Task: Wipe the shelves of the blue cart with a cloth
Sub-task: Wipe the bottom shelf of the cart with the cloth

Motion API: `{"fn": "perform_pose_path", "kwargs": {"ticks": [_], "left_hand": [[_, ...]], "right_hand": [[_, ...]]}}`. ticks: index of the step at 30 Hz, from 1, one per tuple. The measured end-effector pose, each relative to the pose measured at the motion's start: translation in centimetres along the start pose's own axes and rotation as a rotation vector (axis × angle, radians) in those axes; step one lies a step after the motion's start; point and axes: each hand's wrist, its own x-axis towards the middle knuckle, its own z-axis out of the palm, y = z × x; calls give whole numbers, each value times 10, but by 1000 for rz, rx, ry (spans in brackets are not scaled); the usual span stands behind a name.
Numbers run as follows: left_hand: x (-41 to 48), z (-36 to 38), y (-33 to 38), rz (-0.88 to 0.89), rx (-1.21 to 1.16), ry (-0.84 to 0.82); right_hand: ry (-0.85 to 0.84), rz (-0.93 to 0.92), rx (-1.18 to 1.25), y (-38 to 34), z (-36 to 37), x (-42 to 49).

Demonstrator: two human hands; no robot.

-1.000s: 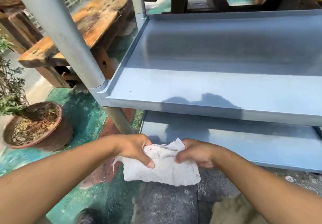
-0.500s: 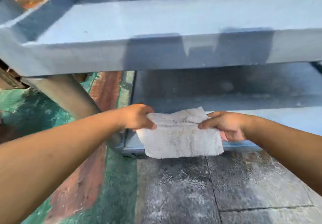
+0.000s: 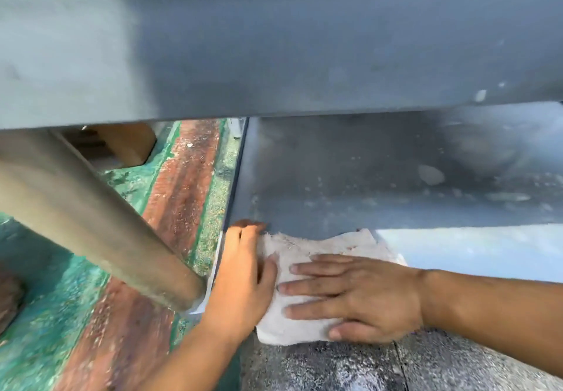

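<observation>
A white cloth [image 3: 307,250] lies spread on the front left corner of the blue cart's bottom shelf [image 3: 350,177], its near edge hanging over the shelf's front lip. My right hand [image 3: 359,296] rests flat on the cloth with fingers spread, pointing left. My left hand [image 3: 243,275] presses the cloth's left edge at the shelf corner, fingers extended. The shelf above [image 3: 274,40] fills the top of the view, very close. Pale dusty spots mark the shaded part of the bottom shelf.
The cart's grey corner post [image 3: 91,217] slants down to the left of my left hand. Green and red painted ground [image 3: 100,314] lies to the left, grey paving [image 3: 335,366] in front. A wooden block [image 3: 128,144] stands behind the post.
My view dropped close under the upper shelf. The cloth, held stretched in the air between both hands, now lies on the bottom shelf with both hands pressing on it.
</observation>
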Motion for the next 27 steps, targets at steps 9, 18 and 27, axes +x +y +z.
{"fn": "perform_pose_path", "kwargs": {"ticks": [9, 18, 27], "left_hand": [[4, 12, -9, -138, -146, 53], [7, 15, -8, -157, 40, -82], [7, 24, -13, -206, 423, -326]], "right_hand": [[-13, 41, -27, 48, -2, 62], [163, 267, -93, 113, -10, 89], [255, 845, 190, 219, -17, 58]]}}
